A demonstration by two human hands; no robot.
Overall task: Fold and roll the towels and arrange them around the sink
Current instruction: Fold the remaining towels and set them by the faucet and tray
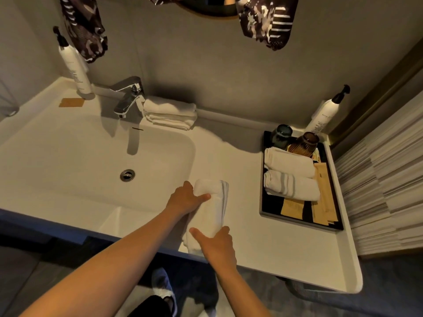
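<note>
A white rolled towel (211,213) lies on the counter just right of the sink basin (68,161). My left hand (186,199) grips its far end, and my right hand (217,244) holds its near end at the counter's front edge. Two more rolled white towels (289,162) (291,185) rest side by side in the black tray (266,209) on the right. A stack of folded white towels (170,113) sits behind the basin beside the faucet (129,97).
Two pump bottles stand against the wall, one at the back left (73,65) and one at the back right (327,113). The tray also holds two dark cups (305,141) and paper packets (324,195). Patterned cloths (265,19) hang above. A striped wall borders the right side.
</note>
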